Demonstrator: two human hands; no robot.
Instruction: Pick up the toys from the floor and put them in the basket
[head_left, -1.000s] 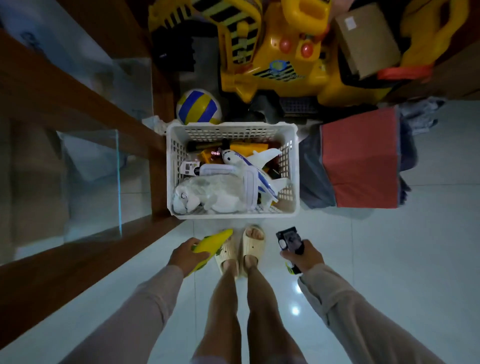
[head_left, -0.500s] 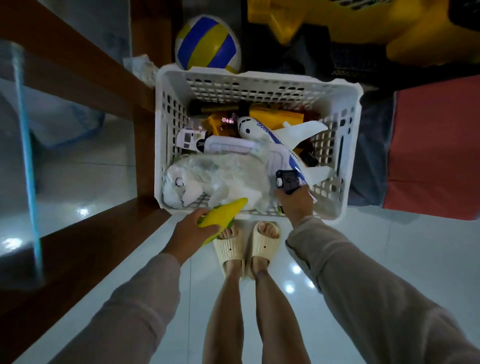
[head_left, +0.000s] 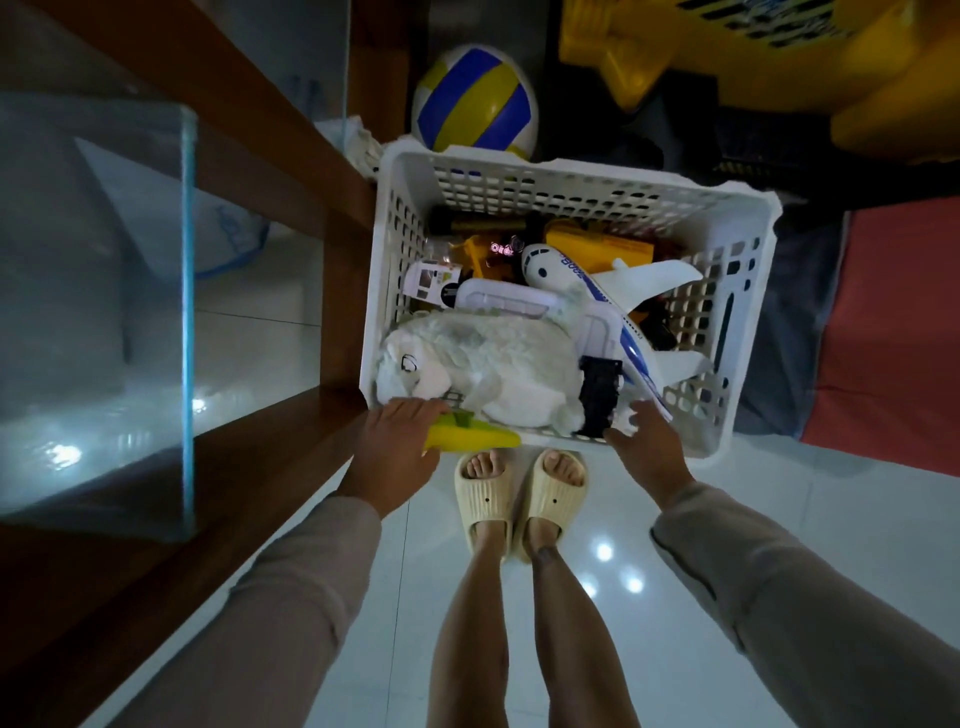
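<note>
Head camera, looking straight down at a person's legs, two outstretched arms and a white slatted plastic basket (head_left: 737, 291) on the floor just ahead of their cream slippers (head_left: 519, 499).

The left hand (head_left: 395, 447) reaches over the basket's near rim, its fingers (head_left: 415, 408) curled around a yellow and green toy (head_left: 472, 438) that lies across the rim, probably about to be dropped inside. The right hand (head_left: 649, 447) hovers at the same rim with its fingers spread and empty; a black toy (head_left: 600, 392) stands just beyond its fingertips, inside the basket, apparently let go, though whether they touch is unclear.

The basket is crowded: a white plush animal (head_left: 483, 364) fills the near left, a white and blue toy plane (head_left: 597, 296) lies diagonally across the middle, with yellow and other small toys beneath.

The floor (head_left: 753, 519) is glossy pale tile showing ceiling-light reflections, and no loose toys show on it in this view. A wooden, glass-panelled cabinet (head_left: 291, 171) runs along the left. Behind the basket sit a striped ball (head_left: 475, 98) and a large yellow ride-on vehicle (head_left: 779, 67); a red box (head_left: 893, 332) stands to the right. The room is dim.
</note>
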